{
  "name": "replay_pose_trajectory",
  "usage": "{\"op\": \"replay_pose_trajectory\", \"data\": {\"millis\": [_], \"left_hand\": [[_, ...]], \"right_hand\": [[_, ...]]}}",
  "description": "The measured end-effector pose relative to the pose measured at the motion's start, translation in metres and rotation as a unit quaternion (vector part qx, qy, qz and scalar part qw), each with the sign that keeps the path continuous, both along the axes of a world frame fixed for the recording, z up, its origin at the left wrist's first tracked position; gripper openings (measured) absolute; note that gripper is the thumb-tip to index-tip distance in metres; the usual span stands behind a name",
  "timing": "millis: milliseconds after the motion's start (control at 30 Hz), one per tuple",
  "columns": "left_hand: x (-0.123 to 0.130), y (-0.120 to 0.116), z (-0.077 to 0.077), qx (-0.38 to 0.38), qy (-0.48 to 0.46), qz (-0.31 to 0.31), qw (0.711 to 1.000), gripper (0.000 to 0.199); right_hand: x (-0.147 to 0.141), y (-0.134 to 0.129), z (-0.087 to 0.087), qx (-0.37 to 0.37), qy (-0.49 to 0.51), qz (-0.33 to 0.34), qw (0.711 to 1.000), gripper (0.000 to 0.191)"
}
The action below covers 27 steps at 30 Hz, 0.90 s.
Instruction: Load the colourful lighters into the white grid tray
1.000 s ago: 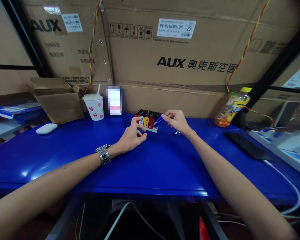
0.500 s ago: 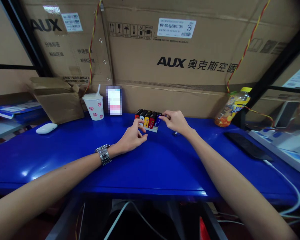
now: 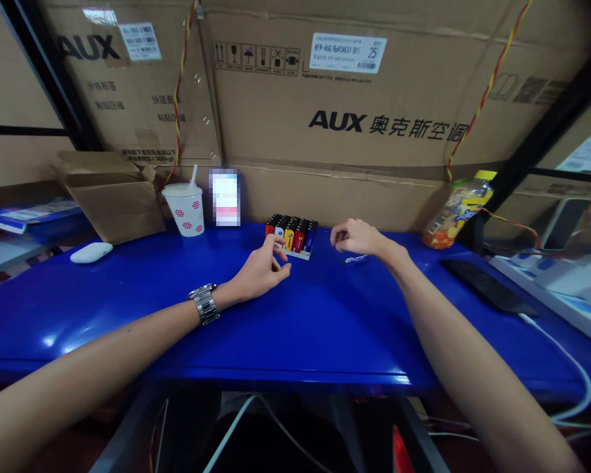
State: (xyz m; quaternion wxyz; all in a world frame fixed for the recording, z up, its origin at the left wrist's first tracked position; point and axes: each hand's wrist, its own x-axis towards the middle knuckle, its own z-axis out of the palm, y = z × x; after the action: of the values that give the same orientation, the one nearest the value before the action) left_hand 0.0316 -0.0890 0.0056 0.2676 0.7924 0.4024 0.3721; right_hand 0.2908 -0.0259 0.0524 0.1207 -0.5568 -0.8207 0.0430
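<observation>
A display tray stands toward the back of the blue table, packed with several lighters in red, white, yellow, dark red and blue with black tops. My left hand, a metal watch on its wrist, is at the tray's front left corner. Its fingers are apart and partly cover the tray; whether they touch it I cannot tell. To the right of the tray hovers my right hand, fingers loosely bent downward, nothing seen between them. Just below it a blue lighter lies on the table.
On the left are a paper cup with a straw, a lit phone, a white case and an open cardboard box. A drink bottle and a dark phone on a cable lie right. Large cartons wall the back.
My right hand has come off the tray's right end and moved right, above the lighter on the table. My left hand has stayed where it was.
</observation>
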Motion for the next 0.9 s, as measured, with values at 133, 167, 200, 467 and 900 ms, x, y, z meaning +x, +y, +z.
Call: {"op": "replay_pose_trajectory", "data": {"millis": [133,167,200,467,900], "left_hand": [[0.000,0.000,0.000,0.002,-0.002,0.000,1.000,0.036],[0.000,0.000,0.000,0.005,0.000,0.000,1.000,0.035],[0.000,0.001,-0.001,0.009,0.002,-0.002,1.000,0.035],[-0.001,0.002,-0.002,0.012,0.014,-0.002,1.000,0.034],[-0.001,0.003,-0.003,0.021,0.023,-0.009,0.999,0.032]], "right_hand": [[0.025,0.009,-0.004,-0.133,-0.062,-0.017,0.989,0.031],[0.029,0.012,-0.007,-0.143,-0.068,-0.019,0.987,0.032],[0.031,0.014,-0.010,-0.143,-0.065,-0.015,0.988,0.031],[0.001,0.010,-0.022,-0.193,0.146,0.113,0.964,0.018],[-0.029,-0.006,-0.011,-0.075,0.432,0.116,0.891,0.037]]}}
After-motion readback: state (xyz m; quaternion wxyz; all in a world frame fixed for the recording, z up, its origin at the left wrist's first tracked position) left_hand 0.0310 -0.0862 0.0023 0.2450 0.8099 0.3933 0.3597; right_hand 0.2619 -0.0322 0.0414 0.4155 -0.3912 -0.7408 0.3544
